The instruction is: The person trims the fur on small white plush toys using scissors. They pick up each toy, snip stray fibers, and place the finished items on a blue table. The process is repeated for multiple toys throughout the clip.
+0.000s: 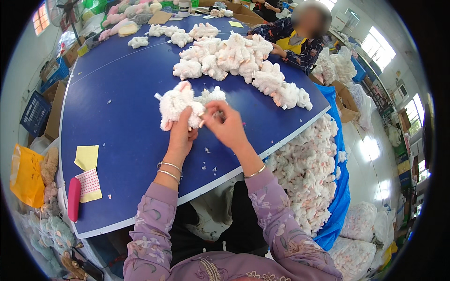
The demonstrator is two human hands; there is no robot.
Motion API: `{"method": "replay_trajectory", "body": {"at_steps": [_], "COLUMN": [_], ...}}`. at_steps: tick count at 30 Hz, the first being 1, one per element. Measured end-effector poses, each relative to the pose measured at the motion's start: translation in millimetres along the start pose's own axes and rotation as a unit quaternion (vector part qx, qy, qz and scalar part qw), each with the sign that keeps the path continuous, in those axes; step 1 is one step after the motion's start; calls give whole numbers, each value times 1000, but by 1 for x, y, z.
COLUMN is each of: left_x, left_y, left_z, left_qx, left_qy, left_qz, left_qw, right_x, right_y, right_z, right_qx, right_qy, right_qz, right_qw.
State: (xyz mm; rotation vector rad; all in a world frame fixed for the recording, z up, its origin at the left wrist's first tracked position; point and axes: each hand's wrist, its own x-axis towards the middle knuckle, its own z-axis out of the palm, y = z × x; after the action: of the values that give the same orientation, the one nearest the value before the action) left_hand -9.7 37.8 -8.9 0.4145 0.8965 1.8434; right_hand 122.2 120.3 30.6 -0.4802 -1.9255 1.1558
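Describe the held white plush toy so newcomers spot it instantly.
Find the large blue tabletop. Above it, the bare left hand grips a fluffy white plush toy showing pink patches. Unlike the white plush heap beyond, this one is held.

Shows fluffy, matt plush on the white toy [176, 106]; smooth, faintly glossy finish on the blue tabletop [126, 136]; polished metal in the bangles [169, 173]; creased plastic in the blue sheeting [341, 187].
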Motion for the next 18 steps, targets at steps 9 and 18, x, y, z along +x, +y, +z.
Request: {"method": "replay_trajectory", "body": {"at_steps": [9,18], "left_x": [-2,-4], "left_y": [2,3], "left_z": [7,6], "left_qx": [12,15], "left_qy": [35,10], "left_qz": [9,-15], "left_qw": [999,1000], "right_x": [-11,-11], "right_y": [0,-14], "right_z": [10,1], "right_qx": [47,-56], "right_qy": [-28,-79], "right_qz": [27,28], "right_qw": [998,995]}}
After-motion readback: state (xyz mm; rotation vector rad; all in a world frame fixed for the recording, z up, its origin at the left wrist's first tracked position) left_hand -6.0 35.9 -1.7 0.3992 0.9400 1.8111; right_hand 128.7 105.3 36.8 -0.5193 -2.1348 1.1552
